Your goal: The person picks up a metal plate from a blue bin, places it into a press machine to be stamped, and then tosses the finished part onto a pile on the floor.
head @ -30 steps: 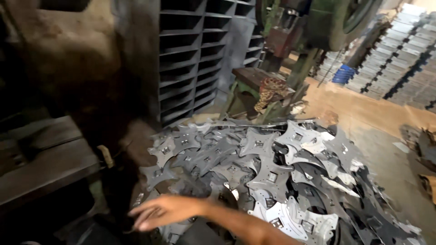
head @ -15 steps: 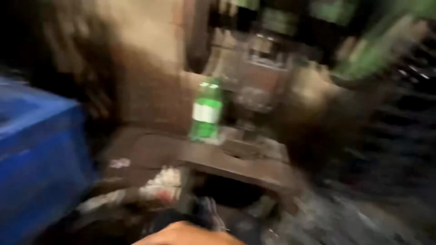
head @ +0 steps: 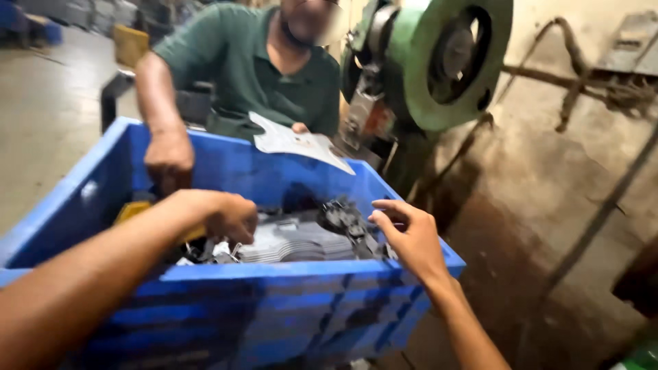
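Crate (head: 226, 308) first, folks: a big blue plastic one, filling the lower left of our view, and we are leaning right over its near rim. Behind it on the right stands the green press machine (head: 439, 62) with its heavy round wheel, close to the crate's far corner. Across from us sits a co-worker in a green shirt (head: 253, 68), just beyond the far wall of the crate. Inside the crate lies a heap of grey stamped metal parts (head: 295, 240), stacked flat in the middle, darker pieces tangled on top toward the right. The co-worker holds a pale metal sheet (head: 298, 142) over the far rim, and that person's other hand (head: 168, 161) grips the far wall at the left. A yellow object (head: 133, 211) peeks out at the left inside the crate, partly hidden by our arm.

Now our own: our left hand (head: 229, 216) is down inside the crate, curled into a fist on the parts; whether it grips one we cannot tell. Our right hand (head: 410, 236) hovers at the crate's right rim, fingers spread and bent, holding nothing, just beside the dark pieces.
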